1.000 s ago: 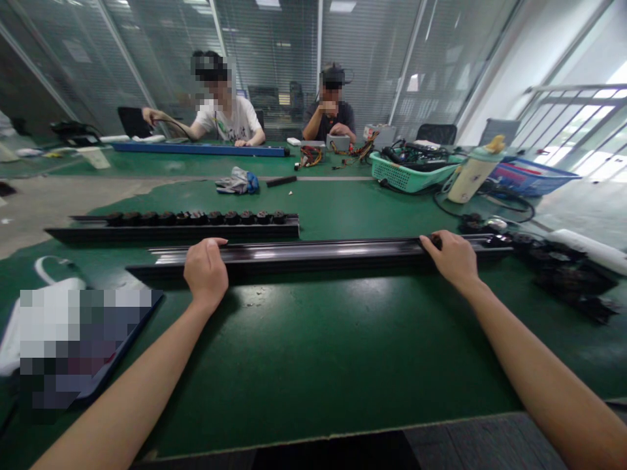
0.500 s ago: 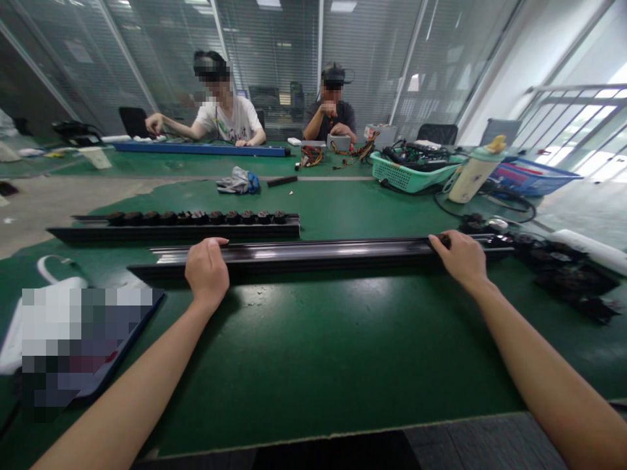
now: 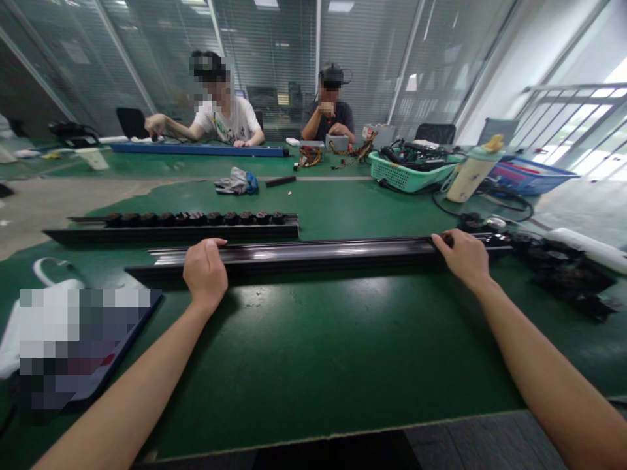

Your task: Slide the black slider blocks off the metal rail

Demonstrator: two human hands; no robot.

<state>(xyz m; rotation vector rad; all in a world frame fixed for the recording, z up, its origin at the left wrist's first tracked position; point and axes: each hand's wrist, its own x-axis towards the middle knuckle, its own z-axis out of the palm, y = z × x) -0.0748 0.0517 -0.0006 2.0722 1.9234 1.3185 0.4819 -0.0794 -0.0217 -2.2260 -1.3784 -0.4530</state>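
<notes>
A long black metal channel lies lengthwise across the table in front of me, its groove facing up and shining. My left hand is closed around it near its left end, thumb along the top edge. Toward the other end, my right hand is closed with thumb and fingers pinching a small black part at the groove. My fingers mostly hide that part. Behind, a second black channel carries a row of several round black socket-like modules.
More black parts are heaped at the right, beside a white roll. Farther back stand a green basket of cables, a cream bottle and a blue basket. A tablet-like panel lies left. Two people sit opposite.
My right hand has shifted very slightly to the right along the channel. My left hand keeps its place on it. The whole view has drifted a little.
</notes>
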